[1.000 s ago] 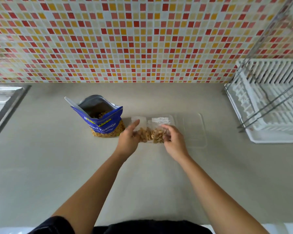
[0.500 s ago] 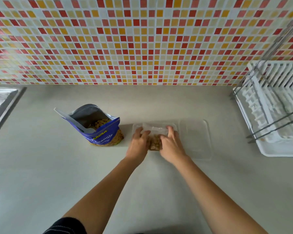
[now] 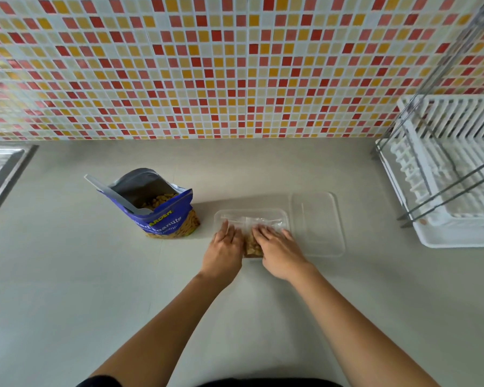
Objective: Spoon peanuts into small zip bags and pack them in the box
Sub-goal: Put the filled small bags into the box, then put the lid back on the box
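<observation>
Head: left hand (image 3: 223, 248), right hand (image 3: 280, 248) press bags (image 3: 254, 243), 1 box (image 3: 250, 211)

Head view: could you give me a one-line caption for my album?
Left hand and right hand press a peanut-filled zip bag into the clear box, beside the open blue peanut pouch.

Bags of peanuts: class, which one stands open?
The large blue foil peanut bag, upright with a grey spoon in its gaping mouth. The small clear zip bags lie flat in the clear plastic box, pressed under the left hand and right hand.
</observation>
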